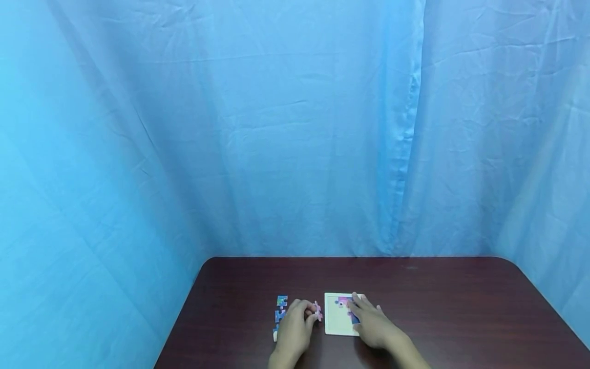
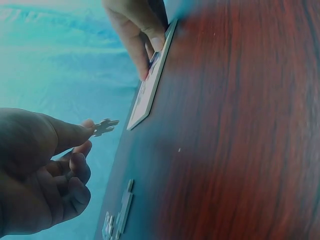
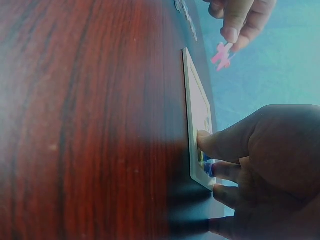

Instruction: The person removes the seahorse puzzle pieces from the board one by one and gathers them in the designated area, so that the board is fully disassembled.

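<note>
Along the far left of the head view and on across its whole upper part, pale blue curtain [image 1: 138,128], creased and hanging in folds. Below, from lower left to lower right, dark reddish-brown table [image 1: 221,287] with rounded far corners. Just left of lower centre, loose puzzle pieces [image 1: 282,301], mostly blue, in a rough column. Directly to the right, at lower centre, left hand [image 1: 295,328], with thumb and forefinger clamped together on a tilted pink puzzle piece [image 1: 318,311]; in the left wrist view, at centre left, seen edge-on and held up off the table, with the other fingers loosely curled below. Just right of the pink piece and apart from it, white square tray [image 1: 334,323], flat on the table, bare at left, with pink and dark blue fitted pieces [image 1: 342,302] toward its upper right; impossible to tell how many under the covering fingers. Over the tray's right side, right hand [image 1: 372,325], with fingers apart and fairly straight; in the right wrist view, at lower right, thumb on the tray, one finger against something blue inside.
</note>
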Motion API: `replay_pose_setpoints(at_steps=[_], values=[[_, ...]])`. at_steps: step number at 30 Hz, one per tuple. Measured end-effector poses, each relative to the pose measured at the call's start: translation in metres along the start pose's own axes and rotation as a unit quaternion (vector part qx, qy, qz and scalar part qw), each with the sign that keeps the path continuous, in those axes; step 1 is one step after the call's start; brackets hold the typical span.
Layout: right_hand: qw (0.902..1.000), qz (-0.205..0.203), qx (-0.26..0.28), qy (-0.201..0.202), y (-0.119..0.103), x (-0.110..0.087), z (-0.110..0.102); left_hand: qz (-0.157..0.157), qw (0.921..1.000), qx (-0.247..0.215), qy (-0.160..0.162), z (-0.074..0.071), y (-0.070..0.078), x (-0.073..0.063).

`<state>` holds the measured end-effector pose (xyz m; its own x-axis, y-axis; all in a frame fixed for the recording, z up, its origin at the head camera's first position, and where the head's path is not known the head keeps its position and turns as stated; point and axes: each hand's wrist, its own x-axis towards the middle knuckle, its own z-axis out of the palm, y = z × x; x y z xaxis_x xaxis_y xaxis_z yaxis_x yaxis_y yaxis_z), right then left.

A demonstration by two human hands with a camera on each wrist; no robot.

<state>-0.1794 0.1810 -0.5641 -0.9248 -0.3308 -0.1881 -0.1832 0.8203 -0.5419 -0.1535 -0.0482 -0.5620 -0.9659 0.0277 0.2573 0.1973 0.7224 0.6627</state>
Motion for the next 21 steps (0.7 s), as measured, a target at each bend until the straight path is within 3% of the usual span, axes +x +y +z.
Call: replay_pose_setpoints(at_steps=[7, 21], values=[[1.0, -0.002, -0.005, 0.006, 0.0, 0.0, 0.001, -0.015, 0.9997, 0.011, 0.017, -0.005, -0.01, 0.0], [1.0, -0.001, 0.005, 0.0, -0.001, -0.001, -0.001, -0.05, 0.9985, 0.021, -0.005, -0.019, -0.025, 0.001]])
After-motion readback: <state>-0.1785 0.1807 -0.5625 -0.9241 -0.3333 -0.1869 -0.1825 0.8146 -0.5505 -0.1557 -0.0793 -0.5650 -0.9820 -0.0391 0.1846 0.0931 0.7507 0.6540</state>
